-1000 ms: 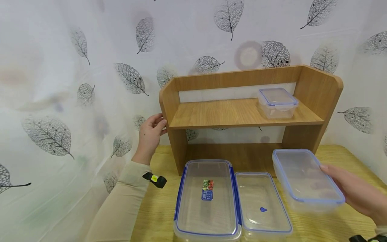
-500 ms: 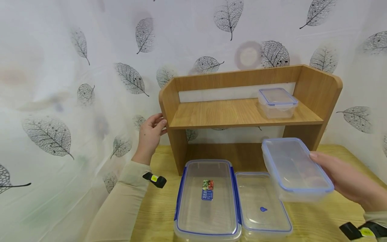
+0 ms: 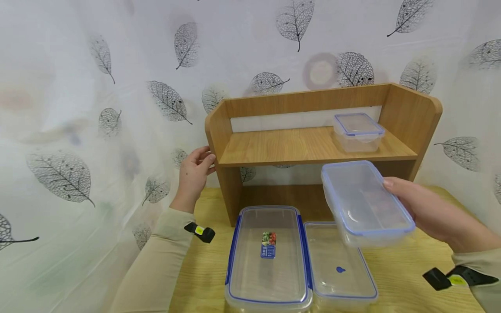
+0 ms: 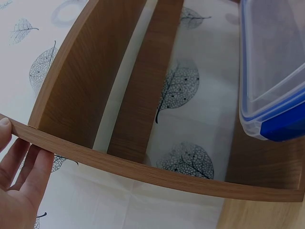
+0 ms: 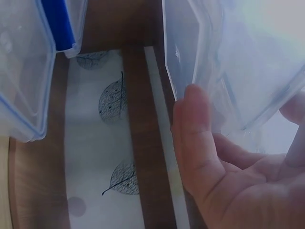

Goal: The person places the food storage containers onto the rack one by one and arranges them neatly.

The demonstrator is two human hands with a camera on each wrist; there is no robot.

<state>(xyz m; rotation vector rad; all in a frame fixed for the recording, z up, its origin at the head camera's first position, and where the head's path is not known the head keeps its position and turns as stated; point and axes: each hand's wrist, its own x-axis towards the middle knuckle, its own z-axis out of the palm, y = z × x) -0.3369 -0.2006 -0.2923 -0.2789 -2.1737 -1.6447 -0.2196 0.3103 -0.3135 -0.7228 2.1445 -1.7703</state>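
My right hand grips a clear food container with a pale blue-rimmed lid by its right side, thumb at the lid's edge. It is held tilted in the air before the wooden shelf, overlapping the board's front edge. Fingers curve along the container's side in the right wrist view. My left hand holds the edge of the shelf's left side panel, with the thumb and fingers on either side of it. On the upper board at right stands a smaller lidded container.
A large container with dark blue clips and a medium one with a blue-edged lid lie side by side on the wooden table, before the shelf's lower compartment. A leaf-patterned curtain hangs behind and to the left.
My right hand has carried the food container up and to the left, from above the table's right side toward the upper board. The left hand has stayed at the side panel.
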